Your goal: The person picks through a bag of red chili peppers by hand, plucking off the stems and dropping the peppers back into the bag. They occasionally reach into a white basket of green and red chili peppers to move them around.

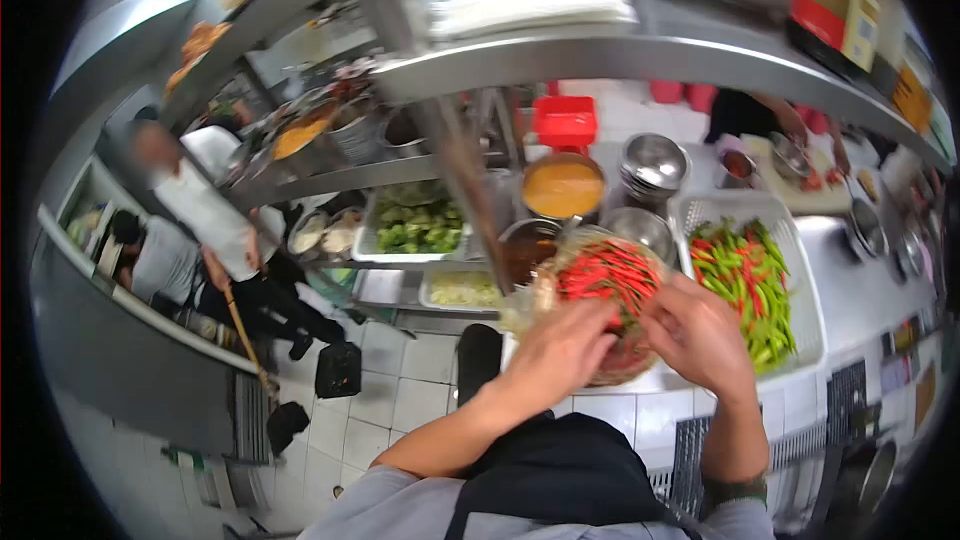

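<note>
Steel counter [850, 280] crowded: white basket [790, 240] holds mixed chilies. Both hands, left [560, 350] and right [700, 335], curl into the bowl [610, 365], pinching red chilies [610, 275].

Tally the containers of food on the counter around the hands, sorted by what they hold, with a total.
Basket of red chillies, under both hands: 1
White tray of green and red chillies: 1
Tray of green vegetables: 1
Tray of pale chopped food: 1
Pot of orange sauce: 1
Pot of dark sauce: 1
Total: 6
</note>
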